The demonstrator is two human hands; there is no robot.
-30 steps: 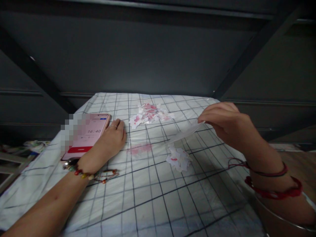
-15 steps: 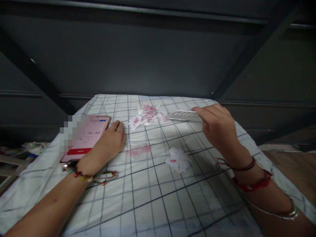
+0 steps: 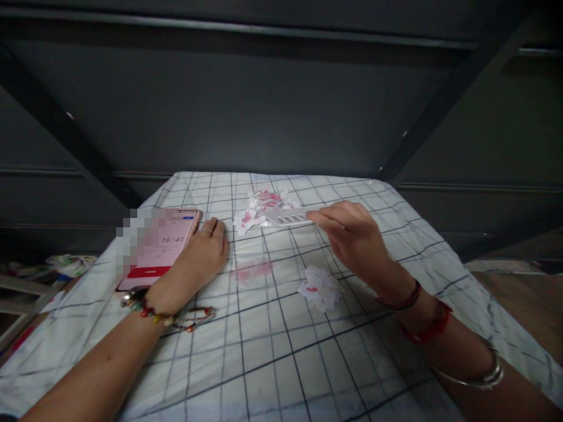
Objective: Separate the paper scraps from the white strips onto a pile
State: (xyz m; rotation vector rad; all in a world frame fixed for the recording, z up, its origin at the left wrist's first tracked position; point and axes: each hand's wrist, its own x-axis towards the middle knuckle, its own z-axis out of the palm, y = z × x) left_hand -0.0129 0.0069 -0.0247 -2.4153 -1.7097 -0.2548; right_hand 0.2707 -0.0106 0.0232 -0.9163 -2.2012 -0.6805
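Note:
My right hand (image 3: 354, 234) is closed on one end of a flat, pale slotted strip (image 3: 287, 217), thumb and fingers pinching it. The strip's far end reaches left over the near side of a pile of torn paper scraps (image 3: 267, 198), white with pink-red marks. My left hand (image 3: 200, 252) lies on the cloth with fingers stretched out, beside the right edge of a pink-cased phone (image 3: 178, 225), and holds nothing. Nearer to me, below my right hand, sits a smaller heap of white paper scraps (image 3: 321, 288).
A white checked cloth (image 3: 264, 375) covers the table. A faint pink patch (image 3: 253, 271) shows on it between the hands. Behind the table's far edge stands a dark panel (image 3: 264, 105). Clutter (image 3: 65, 264) lies at the far left, lower than the tabletop.
My right hand has moved left with the slotted strip, whose end now lies further across the front of the scrap pile. My left hand stays beside the phone.

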